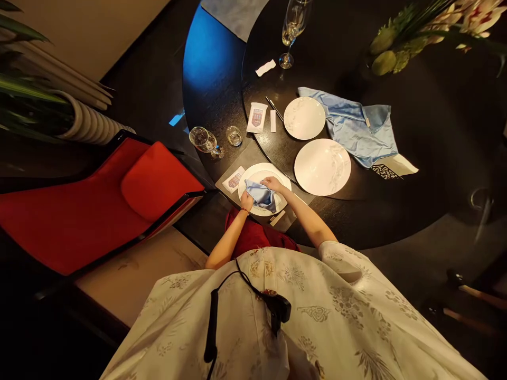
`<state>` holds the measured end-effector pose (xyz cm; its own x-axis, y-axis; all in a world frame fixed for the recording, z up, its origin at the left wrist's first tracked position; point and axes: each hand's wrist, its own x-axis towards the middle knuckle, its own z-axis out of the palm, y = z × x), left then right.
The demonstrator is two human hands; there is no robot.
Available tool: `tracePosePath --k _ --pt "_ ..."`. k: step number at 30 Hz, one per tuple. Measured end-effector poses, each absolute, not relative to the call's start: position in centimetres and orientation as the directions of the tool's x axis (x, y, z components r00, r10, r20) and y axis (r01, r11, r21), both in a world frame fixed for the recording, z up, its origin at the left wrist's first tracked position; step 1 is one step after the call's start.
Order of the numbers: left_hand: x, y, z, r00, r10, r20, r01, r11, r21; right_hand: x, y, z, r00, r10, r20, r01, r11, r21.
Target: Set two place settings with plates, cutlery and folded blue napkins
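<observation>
A blue satin napkin (261, 196) is held, partly folded, over a white plate (242, 179) on a grey placemat (249, 154). My left hand (246, 201) grips its near left edge with closed fingers. My right hand (272, 184) pinches the far edge, near the plate's right side. The fingertips are small in view and partly covered by the cloth. Left of the plate lies a printed white packet (233, 180). Two stacked-looking pale plates, an upper one (304, 118) and a larger one (322, 167), sit beyond my right hand.
A wine glass (203, 140) and a small tumbler (234, 136) stand at the left. Champagne flute (291, 31), another packet (257, 117), dark chopsticks (274, 107) and more blue cloth (348, 126) are on the black round table. A red chair (87, 206) stands left.
</observation>
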<state>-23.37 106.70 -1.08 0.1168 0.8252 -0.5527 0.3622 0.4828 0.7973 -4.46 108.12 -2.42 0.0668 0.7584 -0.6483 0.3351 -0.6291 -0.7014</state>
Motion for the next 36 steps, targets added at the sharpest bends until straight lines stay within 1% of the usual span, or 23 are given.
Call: tracePosePath --k 3,5,8,10,13,16,18,21,23,25,28,31,34,36 --pt "-23.7 106.8 -1.5 0.091 0.839 -0.537 0.435 0.451 0.779 -4.5 108.1 -2.9 0.124 0.834 -0.538 0.476 -0.525 -0.705" --pt "-23.9 107.3 -1.5 0.081 0.864 -0.498 0.480 0.404 0.779 -4.5 108.1 -2.8 0.147 0.857 -0.494 0.579 -0.479 -0.659" --pt "-24.1 108.1 -0.8 0.120 0.931 -0.344 0.574 0.217 0.790 -4.4 108.3 -1.9 0.242 0.871 -0.427 0.687 -0.464 -0.559" --pt "-24.1 108.6 0.0 0.210 0.948 -0.240 0.635 0.054 0.771 -4.2 108.4 -1.1 0.294 0.881 -0.370 0.696 -0.462 -0.549" --pt "-24.0 109.4 1.2 0.378 0.916 -0.135 0.650 -0.159 0.743 -4.2 107.5 0.3 0.333 0.904 -0.268 0.650 -0.425 -0.630" --pt "-23.9 110.2 2.0 0.550 0.834 -0.053 0.583 -0.338 0.739 -5.2 104.6 1.8 0.370 0.912 -0.174 0.583 -0.375 -0.721" --pt "-23.6 110.8 2.3 0.659 0.751 -0.019 0.523 -0.440 0.730 -6.6 102.1 2.7 0.376 0.916 -0.141 0.548 -0.342 -0.763" --pt "-23.0 111.6 2.6 0.789 0.615 0.006 0.434 -0.565 0.702 -9.2 99.5 3.4 0.379 0.912 -0.157 0.508 -0.347 -0.789" --pt "-22.5 112.0 2.9 0.842 0.540 0.027 0.371 -0.613 0.698 -10.5 99.0 3.7 0.432 0.876 -0.214 0.469 -0.421 -0.777" --pt "-22.1 112.2 3.2 0.868 0.495 0.035 0.327 -0.624 0.710 -11.3 99.2 3.9 0.503 0.815 -0.286 0.414 -0.518 -0.749" --pt "-22.3 112.3 3.3 0.876 0.482 -0.004 0.334 -0.601 0.726 -11.7 100.0 4.3 0.559 0.750 -0.353 0.377 -0.609 -0.698" --pt "-22.7 112.7 2.9 0.877 0.480 -0.035 0.355 -0.598 0.719 -11.9 100.6 4.9 0.564 0.742 -0.362 0.415 -0.634 -0.653" --pt "-23.0 113.3 2.6 0.863 0.505 -0.028 0.376 -0.604 0.703 -12.0 101.1 5.6 0.554 0.737 -0.388 0.444 -0.655 -0.611" --pt "-23.0 113.2 2.7 0.833 0.553 -0.024 0.410 -0.587 0.698 -12.0 101.4 6.0 0.556 0.722 -0.411 0.460 -0.679 -0.571"
